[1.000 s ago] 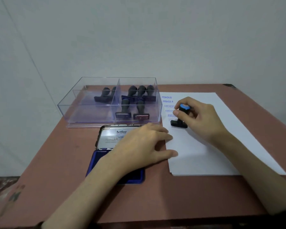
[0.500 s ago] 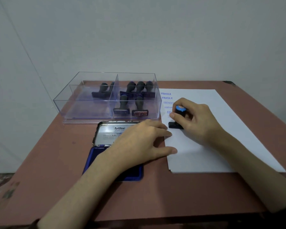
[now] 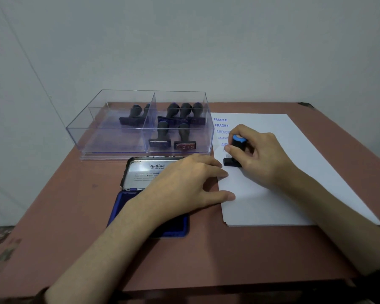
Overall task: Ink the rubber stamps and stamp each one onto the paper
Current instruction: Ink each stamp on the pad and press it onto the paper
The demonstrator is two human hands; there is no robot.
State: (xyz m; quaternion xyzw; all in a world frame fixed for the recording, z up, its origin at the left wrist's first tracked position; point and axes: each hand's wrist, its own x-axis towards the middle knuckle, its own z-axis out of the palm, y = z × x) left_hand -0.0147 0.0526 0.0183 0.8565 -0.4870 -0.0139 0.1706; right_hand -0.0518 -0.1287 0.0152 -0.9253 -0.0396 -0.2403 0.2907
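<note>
Stamp (image 3: 238,147) gripped upright by curled fingers of right hand (image 3: 260,157), base set on paper (image 3: 294,167) below blue prints. Left hand (image 3: 184,185) laid flat, fingers straight, over ink pad (image 3: 178,228), fingertips on paper edge. Spare stamps (image 3: 162,137) stored in box (image 3: 110,139).

Bare at left hand (image 3: 184,185), right hand (image 3: 263,154) and both forearms (image 3: 101,249). Wears a dark sleeve (image 3: 41,292) ending near the left elbow (only a sliver shows; fabric cannot be told).

head cam | looks forward-down | close over table (image 3: 53,216)
</note>
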